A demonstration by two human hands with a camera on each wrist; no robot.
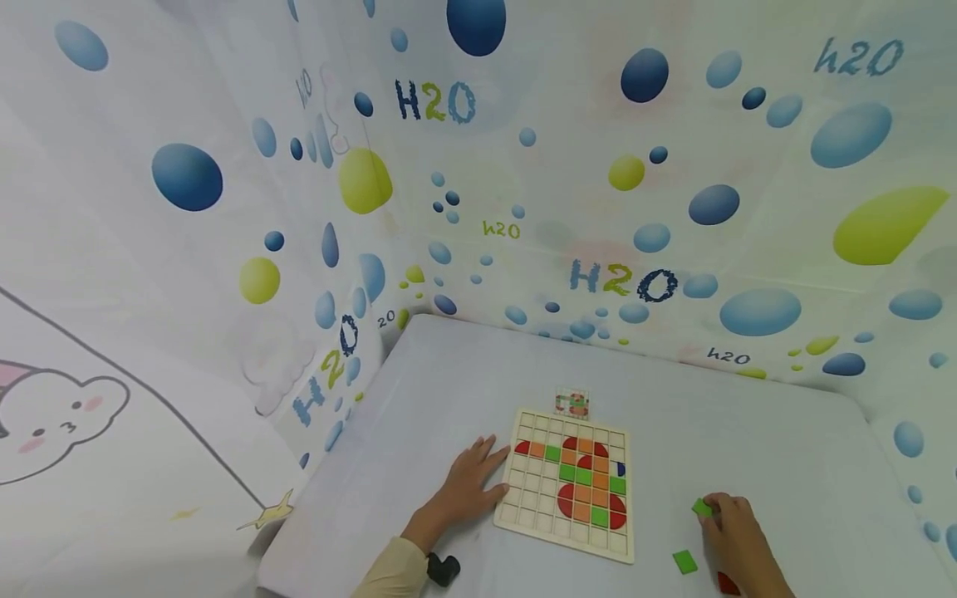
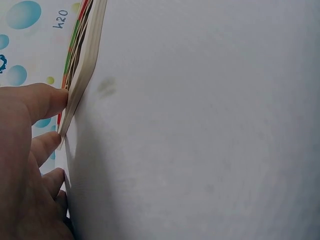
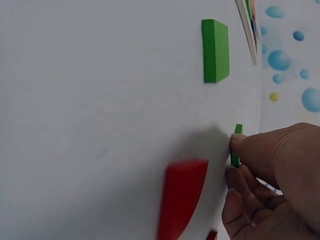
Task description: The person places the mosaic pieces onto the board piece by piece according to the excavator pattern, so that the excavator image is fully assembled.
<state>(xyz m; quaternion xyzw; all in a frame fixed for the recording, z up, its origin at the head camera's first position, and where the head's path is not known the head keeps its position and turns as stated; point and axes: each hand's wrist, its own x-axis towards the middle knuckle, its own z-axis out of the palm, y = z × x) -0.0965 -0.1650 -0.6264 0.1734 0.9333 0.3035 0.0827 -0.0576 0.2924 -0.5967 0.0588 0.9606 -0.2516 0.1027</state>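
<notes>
A square wooden grid board (image 1: 527, 502) lies on the table, partly filled with red curved, orange, green and blue pieces. My left hand (image 1: 469, 483) rests at its left side with fingers spread. In the left wrist view, its thumb (image 2: 52, 101) touches the board's edge. To the right of the board, my right hand (image 1: 738, 531) pinches a green square tile (image 3: 238, 129) between thumb and fingers, at the tabletop. A second green tile (image 1: 684, 562) lies nearer me. Beside the right wrist sits a red curved piece (image 1: 728, 584), partly hidden in the head view.
A small patterned card (image 1: 571, 402) lies against the board's far edge. Near the left wrist is a small black object (image 1: 444, 571). The white tabletop (image 1: 449, 374) meets printed curtains (image 1: 553, 183) at the back and left.
</notes>
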